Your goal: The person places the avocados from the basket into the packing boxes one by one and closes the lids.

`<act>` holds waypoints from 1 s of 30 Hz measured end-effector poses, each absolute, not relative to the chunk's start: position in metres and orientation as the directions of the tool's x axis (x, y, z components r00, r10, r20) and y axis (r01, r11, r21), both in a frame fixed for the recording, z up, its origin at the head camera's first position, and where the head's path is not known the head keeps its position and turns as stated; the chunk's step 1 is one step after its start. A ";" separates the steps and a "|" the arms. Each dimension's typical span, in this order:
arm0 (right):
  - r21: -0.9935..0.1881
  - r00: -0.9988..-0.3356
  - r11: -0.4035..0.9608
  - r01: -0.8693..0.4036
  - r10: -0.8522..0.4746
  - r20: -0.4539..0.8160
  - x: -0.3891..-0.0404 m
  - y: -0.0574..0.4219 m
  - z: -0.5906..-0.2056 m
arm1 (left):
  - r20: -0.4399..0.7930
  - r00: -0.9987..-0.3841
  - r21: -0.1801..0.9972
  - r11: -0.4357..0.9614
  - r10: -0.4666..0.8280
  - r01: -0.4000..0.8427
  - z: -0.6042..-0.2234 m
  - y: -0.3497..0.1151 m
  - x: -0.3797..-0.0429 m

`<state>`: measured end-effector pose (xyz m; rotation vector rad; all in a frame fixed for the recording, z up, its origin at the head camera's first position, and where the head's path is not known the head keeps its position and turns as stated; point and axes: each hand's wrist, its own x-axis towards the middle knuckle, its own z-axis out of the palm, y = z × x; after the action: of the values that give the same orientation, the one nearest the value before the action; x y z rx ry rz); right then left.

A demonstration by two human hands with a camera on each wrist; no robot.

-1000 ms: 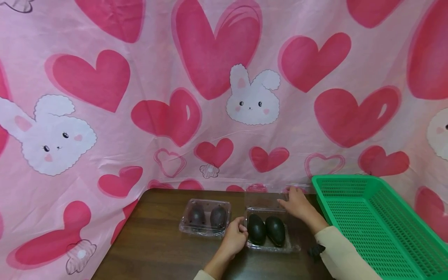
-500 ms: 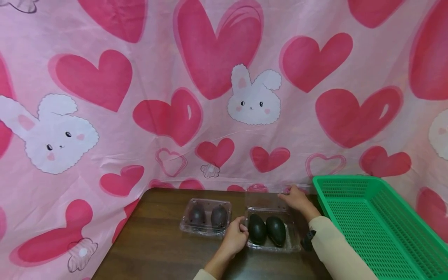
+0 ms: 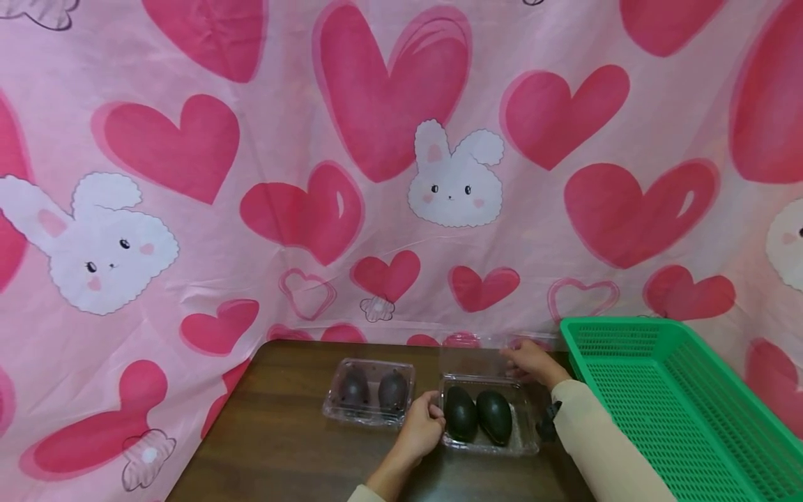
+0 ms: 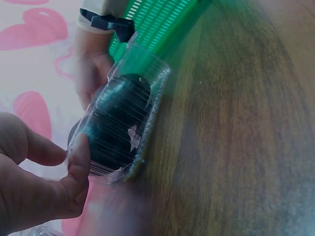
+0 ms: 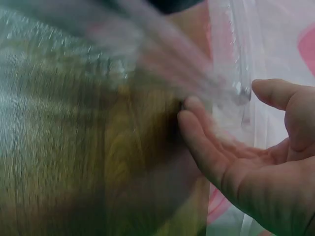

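Observation:
A clear plastic clamshell box (image 3: pixel 525 440) stands on the table with its lid (image 3: pixel 467 360) raised at the back. Inside lie two dark green avocados, a left one (image 3: pixel 461 414) and a right one (image 3: pixel 494 416). My left hand (image 3: pixel 422 425) pinches the box's left rim between thumb and finger, plain in the left wrist view. Behind the box, my right hand (image 3: pixel 532 362) is at the right edge of the raised lid. In the right wrist view its thumb and fingers (image 5: pixel 197 132) are spread apart around the lid's blurred edge; exact contact is hard to tell.
A second clear clamshell (image 3: pixel 370 419), lid down, holds two dark avocados on the left. At the right stands a green plastic basket (image 3: pixel 665 369), close to my right sleeve. The wooden table (image 3: pixel 282 432) ends at a pink heart-and-rabbit cloth (image 3: pixel 376 223) behind.
My right hand has shifted slightly down and toward me along the lid's right edge, its forearm moving a little left. The left hand keeps its hold; box and avocados stay put.

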<state>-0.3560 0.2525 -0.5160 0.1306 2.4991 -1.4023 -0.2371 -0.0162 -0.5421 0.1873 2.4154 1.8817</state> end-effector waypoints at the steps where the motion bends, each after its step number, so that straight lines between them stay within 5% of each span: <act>1: -0.825 -0.954 0.523 0.215 -0.067 -0.291 -0.357 0.253 -0.516 | 0.018 -0.990 0.969 0.241 0.140 0.051 -0.542 -0.016 -0.237; 18: -0.919 -0.900 0.194 0.343 -0.212 -0.380 -0.366 0.252 -0.523 | 0.004 -0.991 0.974 0.223 0.131 0.034 -0.538 -0.015 -0.235; 30: -0.933 -0.913 0.150 0.326 -0.205 -0.352 -0.366 0.244 -0.507 | 0.014 -0.993 0.972 0.230 0.120 0.042 -0.539 -0.015 -0.236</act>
<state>-0.3659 0.2440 -0.5074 0.1154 2.0377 -1.8145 -0.2365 -0.0145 -0.5388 0.1592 2.4132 1.9036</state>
